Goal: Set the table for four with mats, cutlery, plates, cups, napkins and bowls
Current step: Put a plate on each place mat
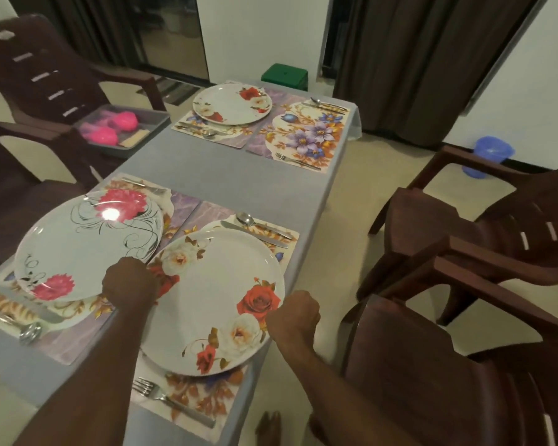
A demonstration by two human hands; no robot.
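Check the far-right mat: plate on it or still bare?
Bare. The far-right mat shows its whole flower print, with only cutlery at its edges. The three other mats each carry a plate.

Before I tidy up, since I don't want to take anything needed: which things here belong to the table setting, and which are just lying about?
Belongs: four mats, three plates, cutlery, pink bowls in grey tray.
Lying about: green stool, blue bin.

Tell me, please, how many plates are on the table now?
3. One plate lies on the near left mat, one plate on the near right mat between both hands, and one plate on the far left mat. The far right mat has none.
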